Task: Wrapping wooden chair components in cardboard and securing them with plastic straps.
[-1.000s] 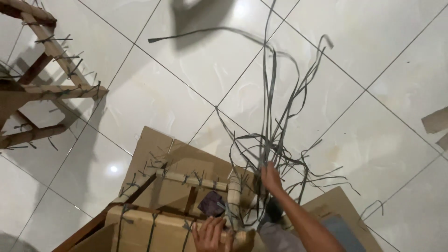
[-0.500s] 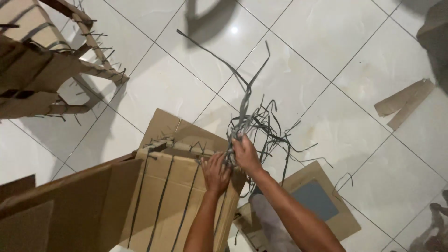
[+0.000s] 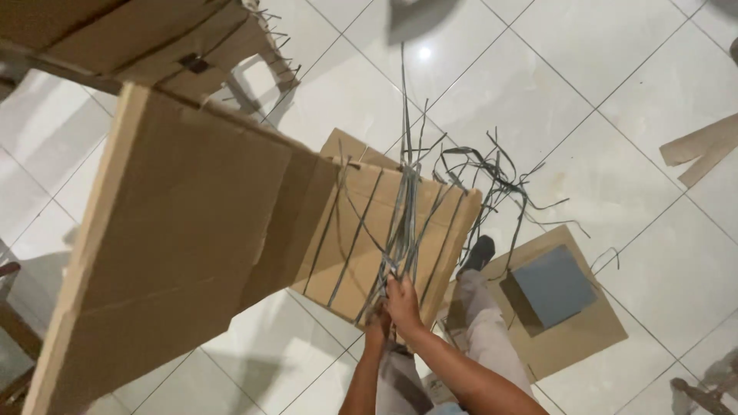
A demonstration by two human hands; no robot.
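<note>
The cardboard-wrapped frame (image 3: 231, 230) has swung up. Two hands: right hand (image 3: 403, 302) clenches the grey straps (image 3: 405, 223); left hand (image 3: 377, 323), half hidden, grip unclear.

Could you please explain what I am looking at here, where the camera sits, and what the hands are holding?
The picture comes from a camera worn on a person's head, looking straight down at their own two bare hands, so there is no machine here. The right hand grips a bundle of grey straps that run up over a cardboard-wrapped piece. The left hand sits just beside and partly behind the right one, at the same bundle; how firmly it grips cannot be seen. More straps are already wound across the cardboard, and loose ends trail onto the white tiled floor. A large cardboard sheet fills the left of the view. On the floor to the right lies a flat cardboard piece with a grey square on it, beside the person's trouser leg and shoe.
</note>
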